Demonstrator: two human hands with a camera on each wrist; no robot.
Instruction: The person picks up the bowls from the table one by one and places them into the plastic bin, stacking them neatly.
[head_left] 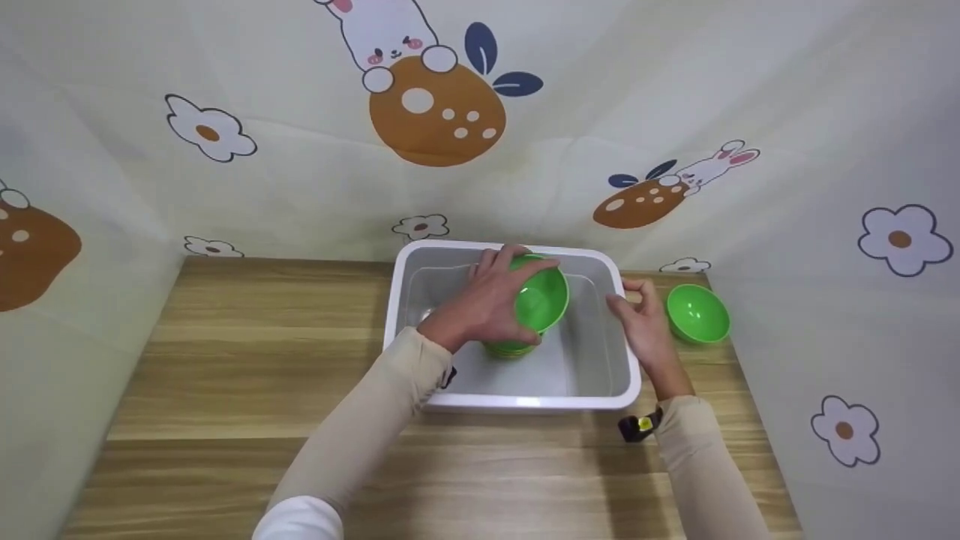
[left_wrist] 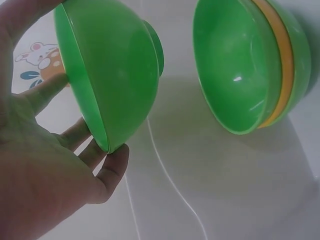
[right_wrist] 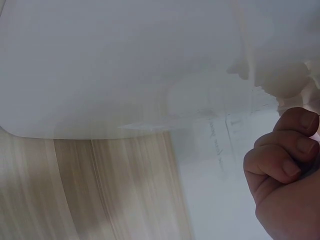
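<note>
My left hand (head_left: 486,306) holds a green bowl (head_left: 546,301) by its rim, inside the white plastic bin (head_left: 525,403). In the left wrist view the thumb and fingers spread around the tilted bowl (left_wrist: 117,70), its outer side facing the bin. Apart from it stands a nested stack of bowls (left_wrist: 232,65), green with an orange one (left_wrist: 284,62) between; in the head view the held bowl mostly covers this stack (head_left: 511,350). My right hand (head_left: 649,330) grips the bin's right rim, its fingers (right_wrist: 272,162) curled in the right wrist view.
Another green bowl (head_left: 698,313) sits on the wooden table (head_left: 247,345), right of the bin and close to the side curtain (head_left: 840,322). A printed curtain (head_left: 300,180) hangs behind the bin.
</note>
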